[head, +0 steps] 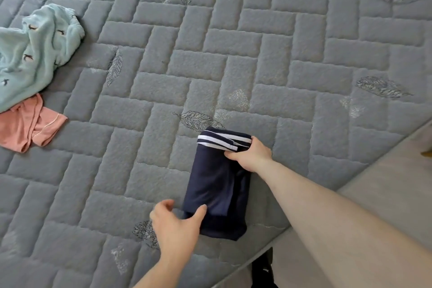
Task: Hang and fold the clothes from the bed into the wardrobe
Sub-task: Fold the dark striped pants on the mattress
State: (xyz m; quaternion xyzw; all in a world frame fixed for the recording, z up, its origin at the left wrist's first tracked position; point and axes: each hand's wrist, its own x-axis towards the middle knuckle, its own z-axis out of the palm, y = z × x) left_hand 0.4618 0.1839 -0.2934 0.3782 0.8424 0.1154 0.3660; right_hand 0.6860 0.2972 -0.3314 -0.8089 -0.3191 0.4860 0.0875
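Note:
A navy garment (216,184) with a white-striped band lies folded into a narrow rectangle on the grey quilted bed (233,54), near its right edge. My right hand (251,155) pinches the striped end at the far right corner. My left hand (176,224) hovers at the near left corner with fingers spread; its thumb touches the navy cloth. A crumpled light blue garment (30,54) with small bird prints lies at the bed's left. A pink garment (28,126) lies partly under it.
The bed's right edge (327,203) runs diagonally from lower middle to the right side. Beyond it is pale floor (385,182). A dark object (263,269) shows at the bottom edge beside the bed.

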